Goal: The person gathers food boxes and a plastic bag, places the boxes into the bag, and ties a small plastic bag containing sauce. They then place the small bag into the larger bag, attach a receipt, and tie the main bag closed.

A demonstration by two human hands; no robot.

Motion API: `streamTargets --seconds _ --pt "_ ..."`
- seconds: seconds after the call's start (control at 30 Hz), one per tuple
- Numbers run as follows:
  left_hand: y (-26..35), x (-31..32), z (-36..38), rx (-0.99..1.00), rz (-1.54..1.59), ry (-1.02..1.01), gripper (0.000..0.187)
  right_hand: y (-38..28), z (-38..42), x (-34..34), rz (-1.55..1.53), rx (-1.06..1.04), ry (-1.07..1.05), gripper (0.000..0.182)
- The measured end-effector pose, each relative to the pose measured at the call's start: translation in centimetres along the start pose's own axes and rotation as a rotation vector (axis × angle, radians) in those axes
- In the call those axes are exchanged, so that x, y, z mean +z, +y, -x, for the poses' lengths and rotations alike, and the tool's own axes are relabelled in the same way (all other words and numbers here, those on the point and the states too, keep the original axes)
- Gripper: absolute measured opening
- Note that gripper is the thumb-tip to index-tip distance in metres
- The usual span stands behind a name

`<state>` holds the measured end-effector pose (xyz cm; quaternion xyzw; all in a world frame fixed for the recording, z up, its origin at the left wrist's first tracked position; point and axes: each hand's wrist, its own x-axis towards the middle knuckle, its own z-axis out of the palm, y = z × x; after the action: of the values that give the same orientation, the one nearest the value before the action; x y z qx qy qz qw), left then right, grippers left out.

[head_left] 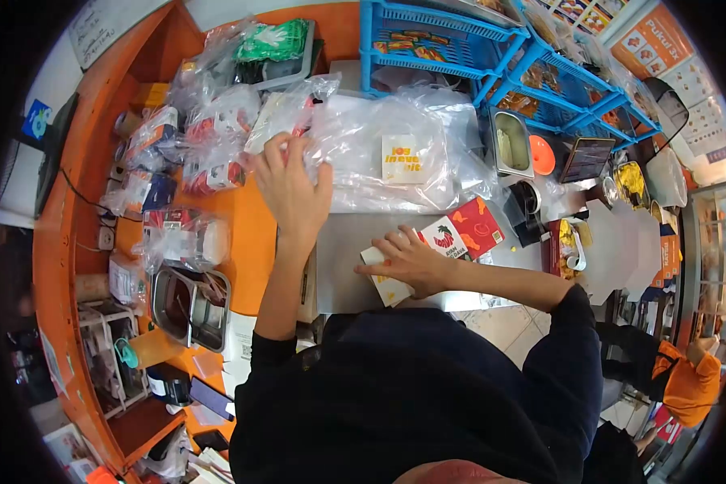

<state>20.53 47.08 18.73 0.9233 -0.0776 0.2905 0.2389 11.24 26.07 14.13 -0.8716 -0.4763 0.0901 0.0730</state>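
My left hand (pixel 294 181) is at the left edge of a stack of clear plastic bags (pixel 355 153). Its fingers are bent but apart, with the thumb spread to the right; I see nothing held in it. Below, my right hand (pixel 411 262) lies over a red and white cardboard food box (pixel 450 234), fingers across its white end. The box rests at a slant on a metal counter (pixel 339 282). A small white card with orange and yellow lettering (pixel 403 159) lies on the bag stack.
Blue plastic racks (pixel 436 60) with packets stand behind. Wrapped packs (pixel 218 121) fill the left side, above a metal container (pixel 192 306) and an orange bottle (pixel 157 348). At right are a metal tray (pixel 511 141), a tablet (pixel 585 160) and a person in orange (pixel 690 383).
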Motion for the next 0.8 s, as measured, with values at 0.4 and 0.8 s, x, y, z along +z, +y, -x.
streamTargets --seconds 0.4,0.8 --pt "-0.9 -0.3 0.5 -0.300 1.141 -0.401 0.074 11.8 -12.8 0.1 -0.157 0.140 0.849 0.102" --pt "-2.3 -1.7 0.7 -0.396 0.943 -0.255 0.072 9.2 -13.0 5.3 0.387 0.010 0.440 0.065"
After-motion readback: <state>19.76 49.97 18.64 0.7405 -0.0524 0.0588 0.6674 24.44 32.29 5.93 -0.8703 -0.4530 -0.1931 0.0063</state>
